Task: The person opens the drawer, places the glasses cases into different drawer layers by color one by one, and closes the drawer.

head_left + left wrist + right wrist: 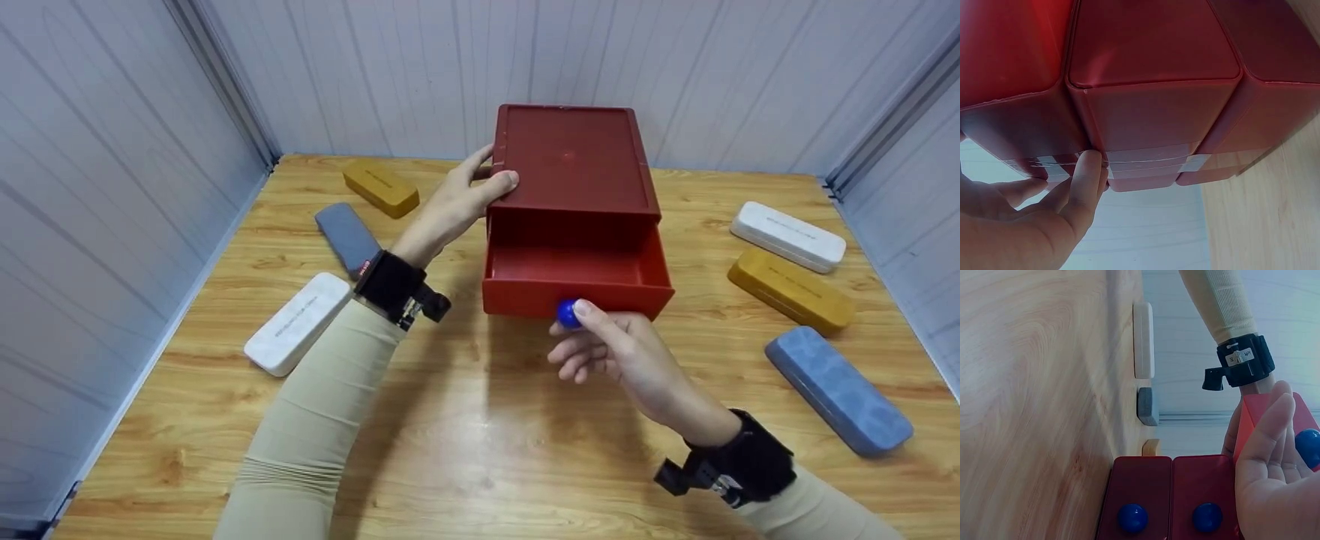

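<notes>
A dark red drawer cabinet [570,161] stands on the wooden table, with its top drawer [525,296] pulled out toward me. My right hand [622,352] is at the drawer front, pinching the round blue knob [568,313] between thumb and index finger; its other fingers hang below. On the cabinet's left side rests my left hand [461,196], thumb over the top edge and fingers along the side wall. The left wrist view shows those fingers [1085,183] against the taped side. Two lower drawers, each with a blue knob [1206,517], are closed in the right wrist view.
Left of the cabinet lie a yellow case [381,187], a grey-blue case [346,236] and a white case [298,324]. To the right lie a white case [787,235], a yellow case [791,290] and a blue case [838,390]. White panel walls [420,75] enclose the table.
</notes>
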### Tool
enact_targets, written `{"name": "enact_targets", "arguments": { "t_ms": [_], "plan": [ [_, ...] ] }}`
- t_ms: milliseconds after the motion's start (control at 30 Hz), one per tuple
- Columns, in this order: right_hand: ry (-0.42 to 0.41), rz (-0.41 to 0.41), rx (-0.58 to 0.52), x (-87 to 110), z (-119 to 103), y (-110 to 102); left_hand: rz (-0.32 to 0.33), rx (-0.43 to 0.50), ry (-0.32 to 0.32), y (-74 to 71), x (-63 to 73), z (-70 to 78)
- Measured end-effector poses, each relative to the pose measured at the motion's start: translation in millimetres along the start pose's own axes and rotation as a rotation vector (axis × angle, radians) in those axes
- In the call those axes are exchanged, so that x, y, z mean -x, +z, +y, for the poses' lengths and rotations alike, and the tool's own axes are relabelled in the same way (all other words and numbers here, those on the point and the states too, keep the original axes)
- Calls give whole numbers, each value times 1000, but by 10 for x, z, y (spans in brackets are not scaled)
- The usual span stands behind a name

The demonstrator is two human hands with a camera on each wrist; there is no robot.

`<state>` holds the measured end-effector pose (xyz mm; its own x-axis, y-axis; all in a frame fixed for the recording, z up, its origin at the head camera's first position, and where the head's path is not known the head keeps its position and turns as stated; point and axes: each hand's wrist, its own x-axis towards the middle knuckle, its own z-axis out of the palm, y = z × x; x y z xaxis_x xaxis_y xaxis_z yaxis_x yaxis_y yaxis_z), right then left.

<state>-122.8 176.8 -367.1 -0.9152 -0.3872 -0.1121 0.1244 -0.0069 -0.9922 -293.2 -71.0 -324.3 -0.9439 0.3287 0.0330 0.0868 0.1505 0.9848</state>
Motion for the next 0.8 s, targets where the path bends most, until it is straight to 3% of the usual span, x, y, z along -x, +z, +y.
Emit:
{"name": "enact_targets", "arguments": {
  "t_ms": [533,700,800],
  "plan": [
    [-37,-85,8,28,35,-107,2,19,10,13,1,0],
    [-51,-137,75,84,92,-193,1,15,11,13,5,5],
    [-37,-147,178,121,151,-279,4,10,12,4,17,-2]
  ]
}}
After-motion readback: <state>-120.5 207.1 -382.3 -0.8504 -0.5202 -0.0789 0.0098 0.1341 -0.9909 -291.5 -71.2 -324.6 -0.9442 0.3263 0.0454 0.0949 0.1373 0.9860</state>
